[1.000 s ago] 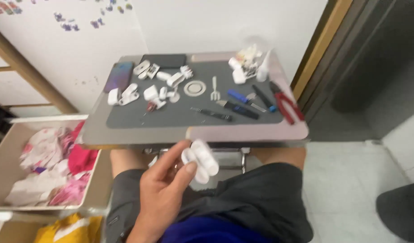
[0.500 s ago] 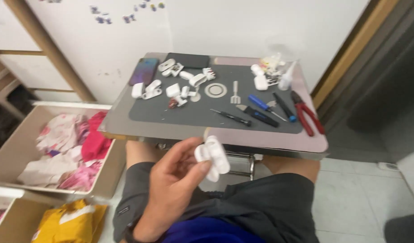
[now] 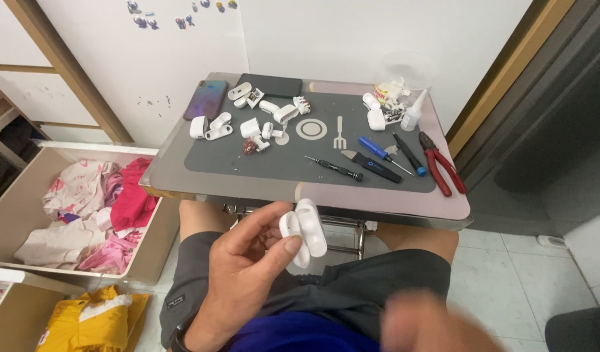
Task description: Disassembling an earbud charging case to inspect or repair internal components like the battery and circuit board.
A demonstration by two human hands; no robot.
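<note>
Left hand (image 3: 248,274): pinches white case (image 3: 303,229) below desk (image 3: 313,192), lid open for viewing
Right hand (image 3: 430,326): blurred, grip unclear

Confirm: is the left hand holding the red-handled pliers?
No. The left hand holds an open white earbud case; the red-handled pliers lie on the tray table.

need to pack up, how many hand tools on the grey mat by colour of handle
black: 3, screwdriver, knife, probe
blue: 1, screwdriver
red: 1, pliers
total: 5
Left hand holds a white case, not counted.
</note>
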